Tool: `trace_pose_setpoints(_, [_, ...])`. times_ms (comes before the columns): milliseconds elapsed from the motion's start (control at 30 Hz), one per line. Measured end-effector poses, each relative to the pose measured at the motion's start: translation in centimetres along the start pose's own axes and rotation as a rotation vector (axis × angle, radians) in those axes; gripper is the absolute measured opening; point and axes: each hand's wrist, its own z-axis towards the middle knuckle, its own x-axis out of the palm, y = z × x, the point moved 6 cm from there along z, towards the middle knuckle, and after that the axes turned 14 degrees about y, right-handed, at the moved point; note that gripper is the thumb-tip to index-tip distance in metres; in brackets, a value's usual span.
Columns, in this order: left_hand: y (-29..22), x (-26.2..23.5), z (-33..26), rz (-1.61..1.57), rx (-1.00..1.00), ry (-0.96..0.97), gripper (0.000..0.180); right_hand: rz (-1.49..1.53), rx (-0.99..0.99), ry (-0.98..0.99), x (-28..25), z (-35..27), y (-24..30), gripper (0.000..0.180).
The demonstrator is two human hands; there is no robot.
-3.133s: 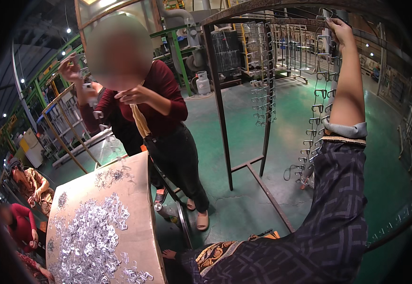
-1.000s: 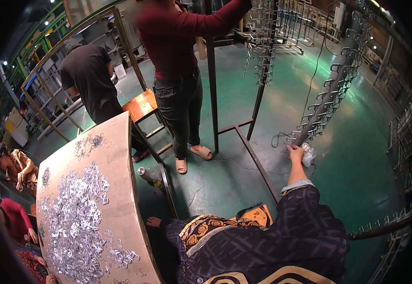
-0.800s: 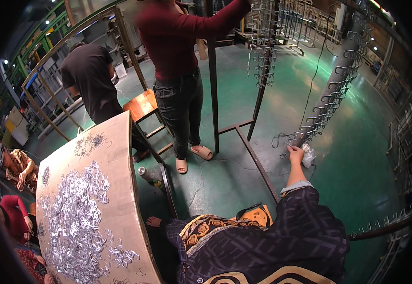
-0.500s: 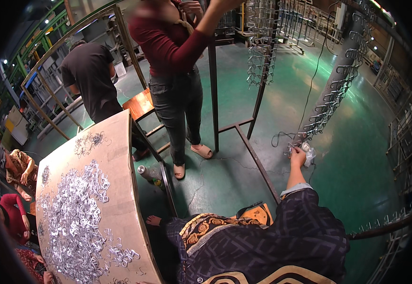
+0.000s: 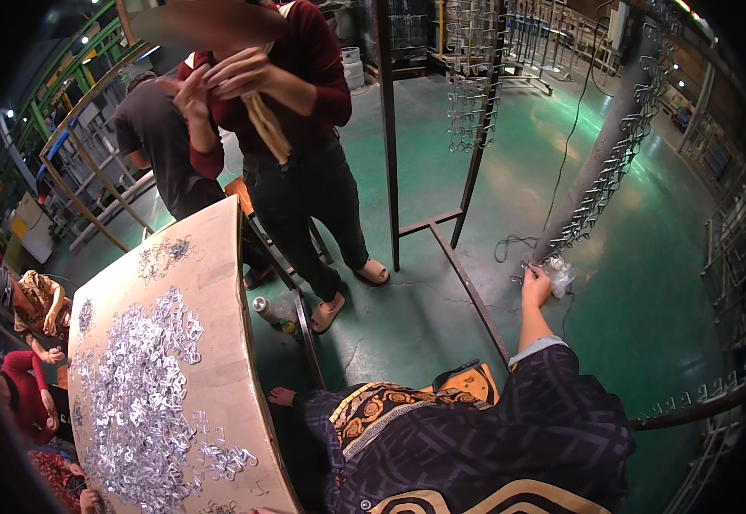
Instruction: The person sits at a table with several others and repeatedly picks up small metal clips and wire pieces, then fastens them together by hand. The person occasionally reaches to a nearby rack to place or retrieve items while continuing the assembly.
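At the far left, co-workers sit along the left side of the worktop point(image 5: 223, 343); one wears a patterned shirt point(image 5: 33, 310), another a red sleeve point(image 5: 21, 364). A broad heap of shiny metal clips point(image 5: 133, 403) covers the worktop's near middle, with a smaller dark pile point(image 5: 165, 254) toward its far end. Beyond, a person in a dark shirt point(image 5: 154, 128) bends away. Nearer, a co-worker in a maroon top point(image 5: 326, 64) stands with both hands raised together before the chest. A bottle point(image 5: 261, 306) stands by the worktop's right edge. Just right of that edge, the left hand point(image 5: 282, 396) has its fingers apart, with nothing seen in it. A dark metal frame point(image 5: 467, 287) stands in the middle, hooks hanging within it. Farther right, the right hand point(image 5: 536, 287) reaches to the low, near end of a long hook strand point(image 5: 596, 214), which runs along a grey post point(image 5: 574, 210). Its fingers bend in there; whether they are clamped on a hook is too small to tell. A clear plastic bag point(image 5: 563, 281) lies just beside it.
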Motion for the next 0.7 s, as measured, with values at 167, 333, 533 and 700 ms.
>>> trace_pose_setpoints(167, [-0.5,-0.6,-0.4,0.015,-0.01,-0.033,0.023,0.011,-0.161,0.118,4.1,-2.5,3.3,0.021])
trace_pose_setpoints(333, [2.0,0.7,-0.3,0.001,-0.089,-0.025,0.02,0.102,-0.298,0.243,7.8,-5.5,6.2,0.021])
trace_pose_setpoints(533, [4.8,1.0,-0.9,-0.031,-0.199,-0.017,0.013,0.298,-0.47,0.576,14.0,-10.7,11.2,0.019])
trace_pose_setpoints(700, [3.4,0.6,-0.7,0.011,-0.205,-0.015,0.012,0.506,-0.529,0.882,17.6,-17.3,15.6,0.015])
